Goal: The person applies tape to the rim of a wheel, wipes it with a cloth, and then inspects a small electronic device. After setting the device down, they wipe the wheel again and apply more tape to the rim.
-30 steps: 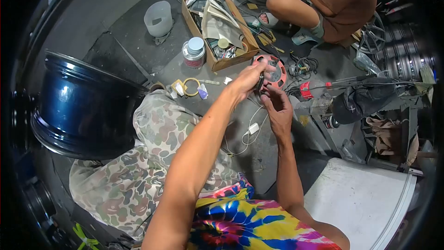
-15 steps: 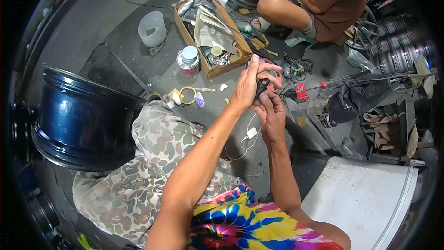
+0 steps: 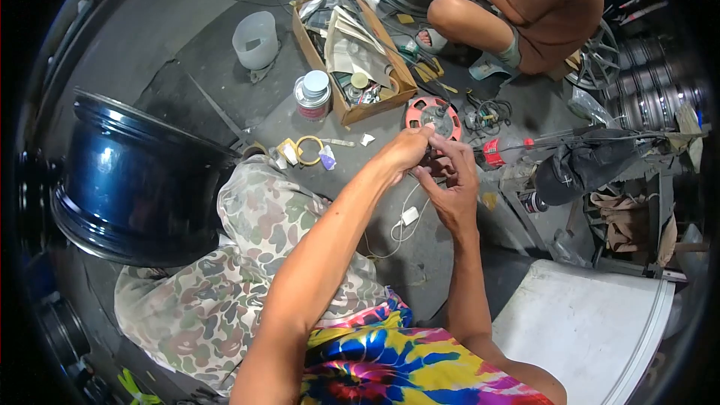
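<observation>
My left hand [image 3: 409, 151] is closed, its fingers curled around a small black object [image 3: 430, 154] that is mostly hidden; its kind cannot be made out. Against it, my right hand [image 3: 457, 184] has its thumb and fingertips bent in on the same object. Just beyond the hands, a red-rimmed round reel [image 3: 414, 115] lies on the floor. Below them a white cable with a small white block [image 3: 409, 215] trails across the ground.
A blue wheel rim [image 3: 142, 180] stands at left. Ahead are a cardboard box [image 3: 367, 114] of newspaper and tools, a metal can [image 3: 312, 101], a white tub [image 3: 255, 41] and a tape roll [image 3: 300, 151]. A person [image 3: 551, 15] sits by a wheel. A white panel [image 3: 577, 330] is at right.
My left hand has turned over and its raised fingers have curled in, covering the black object. My right hand has lifted its fingers up against it. The red reel is more exposed.
</observation>
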{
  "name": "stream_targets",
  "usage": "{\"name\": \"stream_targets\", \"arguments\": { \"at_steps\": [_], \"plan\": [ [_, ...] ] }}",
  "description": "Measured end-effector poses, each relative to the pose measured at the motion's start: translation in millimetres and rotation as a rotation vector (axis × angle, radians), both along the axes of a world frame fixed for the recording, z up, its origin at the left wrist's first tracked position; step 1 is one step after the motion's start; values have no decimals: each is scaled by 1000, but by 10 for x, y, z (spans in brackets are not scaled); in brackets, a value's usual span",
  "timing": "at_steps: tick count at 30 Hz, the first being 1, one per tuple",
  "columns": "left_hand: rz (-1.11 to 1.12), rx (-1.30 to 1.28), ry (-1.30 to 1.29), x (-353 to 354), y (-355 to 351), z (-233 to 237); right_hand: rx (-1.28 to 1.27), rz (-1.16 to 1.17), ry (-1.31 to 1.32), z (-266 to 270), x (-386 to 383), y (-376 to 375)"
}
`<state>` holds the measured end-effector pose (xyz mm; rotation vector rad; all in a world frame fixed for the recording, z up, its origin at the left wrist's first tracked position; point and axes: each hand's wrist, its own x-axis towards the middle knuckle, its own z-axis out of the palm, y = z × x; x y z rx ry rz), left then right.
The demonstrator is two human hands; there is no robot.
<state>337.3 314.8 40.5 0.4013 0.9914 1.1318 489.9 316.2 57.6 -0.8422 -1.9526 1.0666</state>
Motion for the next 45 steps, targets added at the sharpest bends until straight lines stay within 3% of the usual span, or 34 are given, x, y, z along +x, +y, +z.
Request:
{"name": "stream_targets", "arguments": {
  "at_steps": [2,4,8,11,16,23,28,32,35,36,38,45],
  "plan": [
    [-54,35,50,12,35,-101,-16,22,13,-91,67,90],
    [-69,20,33,-4,6,-24,-221,28,197,-170,126,213],
    [-181,32,38,-56,-8,-18,-511,-5,219,-205,301,321],
    [-255,17,28,-101,-16,-17,-477,-64,245,-281,315,352],
    [-146,28,94,-55,-2,-148,-565,-14,351,-173,285,205],
    [-41,-40,205,2,-1,-71,-454,13,287,-151,293,147],
    [-83,208,18,-90,-6,-74,-372,5,241,-85,277,163],
    [-124,269,-18,-94,-124,150,-465,-3,339,-204,401,285],
    [-84,514,587,-82,-185,178,-514,-28,350,-232,407,272],
    [-87,514,585,-54,-204,195,-495,-33,339,-241,394,254],
    [-4,559,894,-5,-246,221,-501,-52,328,-285,404,253],
    [57,681,986,35,-225,137,-701,1,345,-332,546,292]
  ]
}}
